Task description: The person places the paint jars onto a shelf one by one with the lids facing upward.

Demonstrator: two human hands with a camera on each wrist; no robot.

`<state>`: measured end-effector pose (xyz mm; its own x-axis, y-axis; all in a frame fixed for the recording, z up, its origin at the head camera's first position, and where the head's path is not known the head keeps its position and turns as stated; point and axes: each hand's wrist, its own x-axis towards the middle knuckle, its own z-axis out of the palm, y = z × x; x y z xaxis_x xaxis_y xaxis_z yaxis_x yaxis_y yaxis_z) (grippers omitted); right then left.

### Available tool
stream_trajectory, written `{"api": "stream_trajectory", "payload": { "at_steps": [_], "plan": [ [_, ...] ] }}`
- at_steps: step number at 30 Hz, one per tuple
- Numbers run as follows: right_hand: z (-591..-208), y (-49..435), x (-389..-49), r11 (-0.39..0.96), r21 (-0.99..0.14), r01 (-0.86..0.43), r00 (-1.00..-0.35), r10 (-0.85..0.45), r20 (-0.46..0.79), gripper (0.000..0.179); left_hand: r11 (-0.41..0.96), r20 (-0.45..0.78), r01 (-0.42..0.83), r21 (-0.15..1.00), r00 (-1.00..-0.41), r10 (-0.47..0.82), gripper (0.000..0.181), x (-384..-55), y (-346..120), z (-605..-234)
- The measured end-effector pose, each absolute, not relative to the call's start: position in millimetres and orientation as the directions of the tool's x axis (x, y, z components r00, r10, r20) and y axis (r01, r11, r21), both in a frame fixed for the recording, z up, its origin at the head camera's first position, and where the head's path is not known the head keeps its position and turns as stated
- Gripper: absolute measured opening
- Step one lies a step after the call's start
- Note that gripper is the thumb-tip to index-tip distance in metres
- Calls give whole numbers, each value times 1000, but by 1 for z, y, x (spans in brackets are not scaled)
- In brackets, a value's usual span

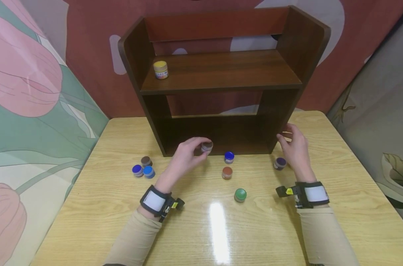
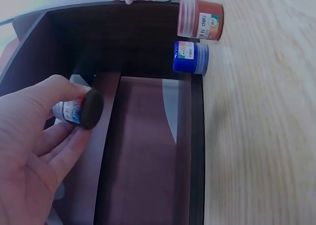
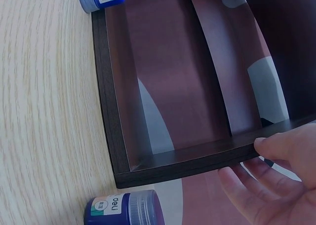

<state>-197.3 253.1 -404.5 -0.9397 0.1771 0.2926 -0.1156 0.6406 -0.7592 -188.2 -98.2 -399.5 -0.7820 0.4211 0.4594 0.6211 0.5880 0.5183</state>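
Observation:
My left hand (image 1: 185, 157) pinches a small paint jar (image 1: 206, 147) with a dark lid, held tilted before the lower compartment of a dark brown wooden shelf (image 1: 221, 88). In the left wrist view the jar (image 2: 89, 108) sits between thumb and fingers, its label partly covered. My right hand (image 1: 295, 149) grips the front edge of the shelf's right side panel (image 3: 197, 161), thumb on the edge and fingers along the outer side. A dark purple paint jar (image 1: 279, 163) stands on the table just below that hand. On the upper shelf, at left, stands a yellow-lidded jar (image 1: 161, 70).
On the wooden table (image 1: 261, 236), blue (image 1: 229, 157), reddish-brown (image 1: 227, 173) and green (image 1: 240, 195) jars stand in front of the shelf. Two blue jars (image 1: 148, 171) and a brown-lidded jar (image 1: 146, 161) cluster at the left. Patterned fabric hangs behind and beside the table.

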Motion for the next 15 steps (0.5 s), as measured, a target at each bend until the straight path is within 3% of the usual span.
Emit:
{"api": "stream_trajectory", "payload": {
  "at_steps": [15],
  "plan": [
    [-405, 253, -197, 644, -755, -123, -938, 174, 301, 41, 573, 542, 640, 511, -758, 363, 36, -184, -98, -390]
  ]
}}
